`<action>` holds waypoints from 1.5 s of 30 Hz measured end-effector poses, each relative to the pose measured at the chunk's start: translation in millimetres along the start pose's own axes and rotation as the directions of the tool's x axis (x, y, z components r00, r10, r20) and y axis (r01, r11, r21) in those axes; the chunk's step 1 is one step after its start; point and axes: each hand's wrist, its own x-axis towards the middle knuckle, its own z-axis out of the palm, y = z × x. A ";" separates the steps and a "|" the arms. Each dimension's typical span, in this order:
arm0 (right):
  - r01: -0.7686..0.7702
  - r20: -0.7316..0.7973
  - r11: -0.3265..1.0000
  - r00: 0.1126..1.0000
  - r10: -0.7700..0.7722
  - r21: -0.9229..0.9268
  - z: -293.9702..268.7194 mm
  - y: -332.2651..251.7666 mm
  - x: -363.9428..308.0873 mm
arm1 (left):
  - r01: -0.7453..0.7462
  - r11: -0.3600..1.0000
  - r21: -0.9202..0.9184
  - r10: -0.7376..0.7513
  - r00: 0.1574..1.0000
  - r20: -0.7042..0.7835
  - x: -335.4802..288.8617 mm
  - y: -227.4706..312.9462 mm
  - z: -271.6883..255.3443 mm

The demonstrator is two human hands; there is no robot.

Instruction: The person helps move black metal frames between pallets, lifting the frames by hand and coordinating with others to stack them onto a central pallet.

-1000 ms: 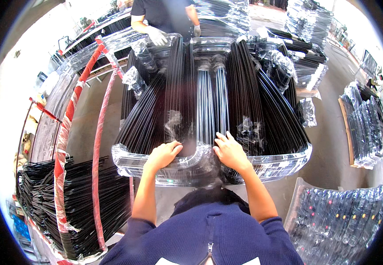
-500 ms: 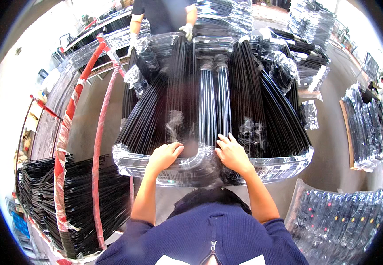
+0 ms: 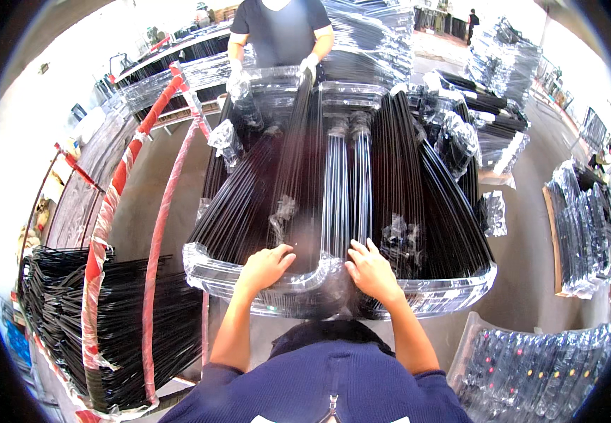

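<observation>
My left hand (image 3: 268, 269) lies over the near, plastic-wrapped end (image 3: 206, 271) of a big bundle of long black rods (image 3: 231, 194). Its fingers are loosely extended and point toward the middle. Beside the central gap, my right hand (image 3: 374, 273) rests on the near end of the right-hand bundle of rods (image 3: 453, 211), fingers spread. Shiny wrapped lengths (image 3: 335, 190) run away from me between the two bundles. Across from me, a person in a dark T-shirt (image 3: 280, 32) has white-gloved hands (image 3: 309, 65) at the far wrapped end.
On the left stands a rack with red-and-white wrapped posts (image 3: 115, 183), beside a heap of thin black rods (image 3: 132, 317). Wrapped stacks (image 3: 580, 225) sit on the floor at right. A plastic-covered pack (image 3: 538, 366) lies near right. More wrapped stock (image 3: 369, 46) is piled behind.
The view has tilted up slightly, so the bundles sit lower and more of the other person shows. Both my hands stay on the near wrapped ends.
</observation>
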 end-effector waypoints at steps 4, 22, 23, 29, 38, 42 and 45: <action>-0.001 0.005 1.000 1.000 0.001 -0.012 -5.9 -1.7 0.8 | -0.010 1.000 -0.007 0.010 1.000 0.014 1.6 3.1 -2.7; 0.016 0.017 0.999 1.000 -0.017 0.037 2.1 -1.7 2.7 | -0.011 0.999 0.031 0.009 0.999 0.050 1.8 -6.9 2.7; 0.012 0.023 0.999 1.000 -0.013 0.036 2.3 -3.1 4.7 | -0.162 0.986 -0.024 0.160 0.983 -0.085 3.5 -13.6 6.0; -0.013 -0.012 0.996 1.000 0.014 0.088 -1.1 -1.5 0.9 | -0.339 0.871 -0.356 -0.137 0.529 -0.838 -43.6 -31.7 -16.9; 0.137 0.082 0.923 0.981 -0.177 0.360 -16.5 -91.7 47.6 | 0.195 0.605 -0.772 -0.796 0.164 -0.583 -146.5 -218.8 53.2; 0.169 0.175 0.924 0.955 -0.240 0.343 -9.4 -121.8 65.6 | 0.347 0.705 -0.619 -0.709 0.327 -0.625 -136.8 -250.9 82.0; 0.187 0.223 0.936 0.940 -0.259 0.299 -2.4 -141.6 73.0 | 0.357 0.712 -0.604 -0.701 0.403 -0.588 -112.0 -265.6 90.1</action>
